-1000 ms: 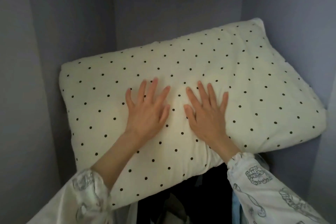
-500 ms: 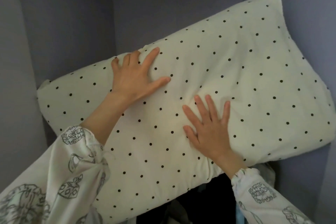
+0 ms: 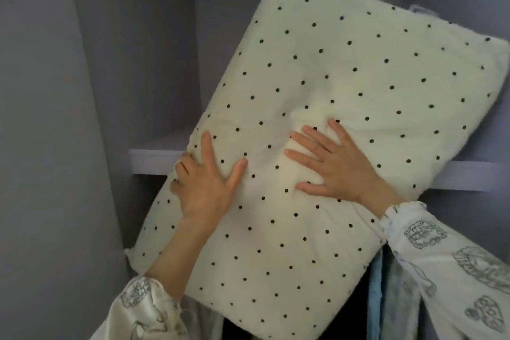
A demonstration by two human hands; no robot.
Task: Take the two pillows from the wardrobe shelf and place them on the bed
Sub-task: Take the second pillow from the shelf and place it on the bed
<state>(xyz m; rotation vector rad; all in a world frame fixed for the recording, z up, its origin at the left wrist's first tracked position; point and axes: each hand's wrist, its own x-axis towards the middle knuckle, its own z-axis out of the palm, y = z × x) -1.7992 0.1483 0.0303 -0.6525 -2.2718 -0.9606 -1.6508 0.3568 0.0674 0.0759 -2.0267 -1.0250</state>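
The inside of the wardrobe is grey-lilac in dim, soft light. A side wall [image 3: 41,119] stands at the left and a back panel [image 3: 220,50] is behind. A pale shelf [image 3: 154,163] runs across the middle. Below it, at the right, light blue clothes [image 3: 376,298] hang in a dark space.

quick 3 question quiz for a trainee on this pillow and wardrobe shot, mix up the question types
1. True or false: the dotted pillow lies flat on the shelf.
2. Which hand curls its fingers round the pillow's edge? A) left hand B) right hand
3. Fill in: the pillow's dots are ____.

Key
1. False: it is tilted, its lower end hanging below the shelf.
2. A; the right hand presses flat with spread fingers.
3. Black.
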